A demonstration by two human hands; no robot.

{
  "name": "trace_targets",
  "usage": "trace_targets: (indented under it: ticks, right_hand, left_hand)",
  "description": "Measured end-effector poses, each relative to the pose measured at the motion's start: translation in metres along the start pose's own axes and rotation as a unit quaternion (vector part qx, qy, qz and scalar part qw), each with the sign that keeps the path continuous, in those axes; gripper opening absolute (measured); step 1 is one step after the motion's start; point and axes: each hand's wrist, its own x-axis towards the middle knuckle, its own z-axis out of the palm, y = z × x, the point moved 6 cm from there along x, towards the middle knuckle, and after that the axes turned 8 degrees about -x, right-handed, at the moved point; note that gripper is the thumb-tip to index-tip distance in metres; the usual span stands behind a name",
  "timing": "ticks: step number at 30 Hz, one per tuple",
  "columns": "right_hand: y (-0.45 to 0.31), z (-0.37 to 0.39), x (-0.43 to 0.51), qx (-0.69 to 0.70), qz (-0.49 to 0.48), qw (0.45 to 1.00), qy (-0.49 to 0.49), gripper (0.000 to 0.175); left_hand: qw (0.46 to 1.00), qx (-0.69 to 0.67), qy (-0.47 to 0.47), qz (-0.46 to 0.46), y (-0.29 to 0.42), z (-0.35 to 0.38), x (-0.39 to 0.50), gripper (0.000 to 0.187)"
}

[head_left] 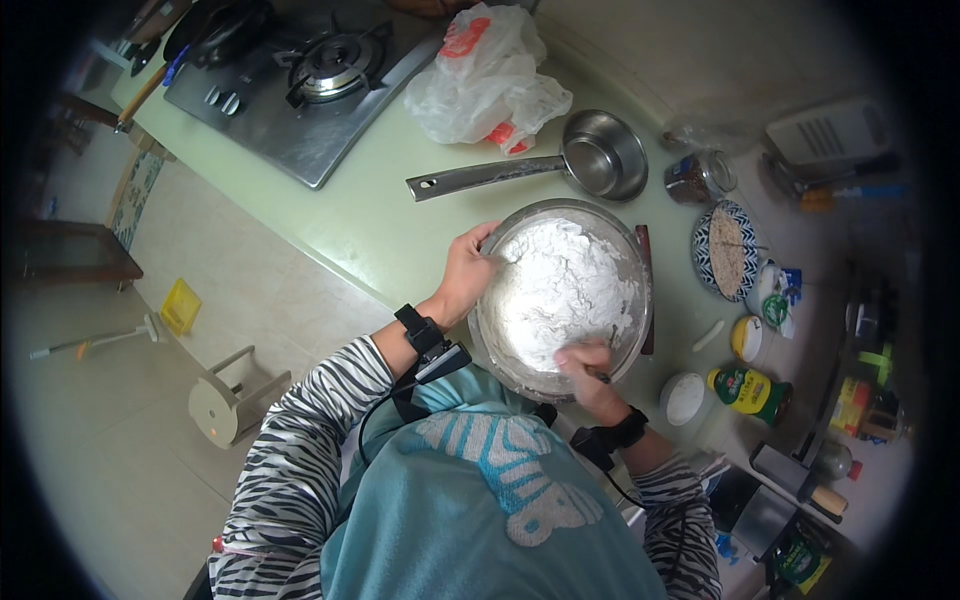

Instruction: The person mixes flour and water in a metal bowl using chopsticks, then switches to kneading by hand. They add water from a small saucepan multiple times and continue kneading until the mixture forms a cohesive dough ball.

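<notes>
A wide metal mixing bowl (639,300) heaped with white flour (555,277) stands on the counter before me. My left hand (472,266) grips its left rim, the thumb at the edge and the other fingers mostly hidden behind the wall. Over the near right part of the bowl, my right hand (589,375) is blurred, with its fingers curled low against the flour. A short dark end of a utensil (598,374) shows at that hand; the rest of it is hidden. Dusty smears coat the inner wall of the bowl.
Beyond the bowl lies a steel saucepan (604,157), beside a plastic bag (495,82). A dark red stick (645,289) touches the bowl's right side. Farther right are a patterned bowl (701,251), a glass jar (697,178) and a small white bowl (682,399). A gas hob (277,139) is upper left.
</notes>
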Motion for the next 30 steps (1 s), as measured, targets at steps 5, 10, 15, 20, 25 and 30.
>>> trace_targets:
  ticks: [5, 10, 15, 20, 25, 30]
  right_hand:
    - [0.014, 0.055, 0.043, 0.297, 0.244, 0.923, -0.005, 0.034]
    - [0.028, 0.006, 0.107, 0.308, 0.099, 0.94, 0.107, 0.041]
    - [0.015, -0.055, 0.084, 0.44, 0.06, 0.883, 0.155, 0.045]
    - [-0.005, -0.11, 0.057, 0.375, 0.067, 0.881, 0.28, 0.041]
    - [0.029, -0.098, 0.085, 0.314, -0.008, 0.927, 0.204, 0.038]
    - [0.049, -0.047, 0.063, 0.324, 0.064, 0.916, 0.229, 0.048]
  left_hand:
    - [0.998, 0.037, -0.02, 0.04, -0.001, -0.002, 0.001, 0.048]
    - [0.999, 0.025, -0.024, 0.009, -0.005, -0.005, 0.0, 0.046]
    - [0.999, 0.034, -0.03, 0.007, -0.004, -0.003, 0.001, 0.045]
    - [0.999, 0.033, -0.029, -0.002, -0.003, -0.002, 0.001, 0.046]
    - [0.999, 0.026, -0.022, 0.002, -0.001, -0.002, -0.001, 0.046]
    - [0.999, 0.034, 0.002, -0.006, -0.003, -0.002, -0.001, 0.046]
